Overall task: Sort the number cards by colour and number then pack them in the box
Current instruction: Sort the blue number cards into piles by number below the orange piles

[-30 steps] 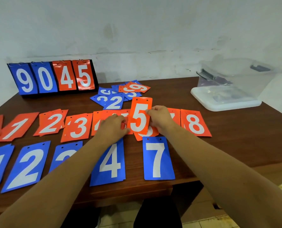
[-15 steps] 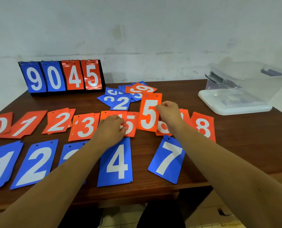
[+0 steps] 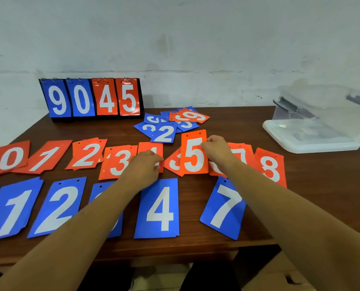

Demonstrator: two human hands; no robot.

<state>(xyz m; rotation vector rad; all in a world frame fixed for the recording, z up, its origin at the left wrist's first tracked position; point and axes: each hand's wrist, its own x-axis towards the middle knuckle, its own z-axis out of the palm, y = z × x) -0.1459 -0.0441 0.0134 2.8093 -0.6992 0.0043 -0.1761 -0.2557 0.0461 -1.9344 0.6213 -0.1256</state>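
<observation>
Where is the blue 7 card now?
In the head view, the blue 7 card lies tilted near the front edge of the table, right of the blue 4 card, below the orange 8 card.

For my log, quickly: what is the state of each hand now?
Left hand: fingers curled over the orange 4 card; grip cannot be told.
Right hand: pinches the orange 5 card.

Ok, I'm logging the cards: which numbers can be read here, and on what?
"9 0 4 5": scoreboard
"0 1 2 3 8": red row
"5": top red card in right hand
"1 2 4 7": blue row
"2", "9": loose pile
Covered red card in left hand, cards under arms: unreadable.
</observation>
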